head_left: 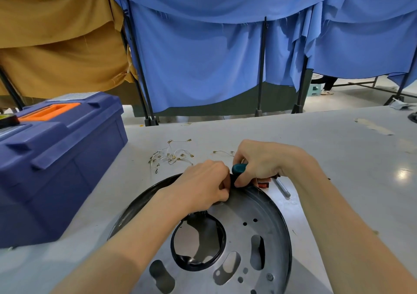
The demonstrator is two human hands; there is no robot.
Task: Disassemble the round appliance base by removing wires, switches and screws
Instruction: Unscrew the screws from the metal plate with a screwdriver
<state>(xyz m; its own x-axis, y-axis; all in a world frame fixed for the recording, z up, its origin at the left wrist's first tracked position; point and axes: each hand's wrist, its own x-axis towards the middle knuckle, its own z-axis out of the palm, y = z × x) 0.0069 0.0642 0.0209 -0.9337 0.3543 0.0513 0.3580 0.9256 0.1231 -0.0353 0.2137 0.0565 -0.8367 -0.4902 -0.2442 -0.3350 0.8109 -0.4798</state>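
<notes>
The round appliance base [255, 237] lies on the grey table, a silver metal plate with cut-outs and a black rim. My right hand [264, 160] grips a teal-handled screwdriver [239, 168] upright at the base's far rim. My left hand [203, 185] rests on the far rim beside it, fingers curled around the spot under the screwdriver; what it pinches is hidden. A red switch [264, 184] lies just past the rim. A pile of removed wires [170, 156] lies on the table beyond my hands. One screw [270, 277] sits in the plate near its right edge.
A blue toolbox [56, 163] with an orange handle stands at the left. A grey pen-like tool [282, 187] lies right of the base. Blue [203, 56] and brown [56, 45] cloths hang on racks behind the table. A black object [413, 116] sits at the far right edge.
</notes>
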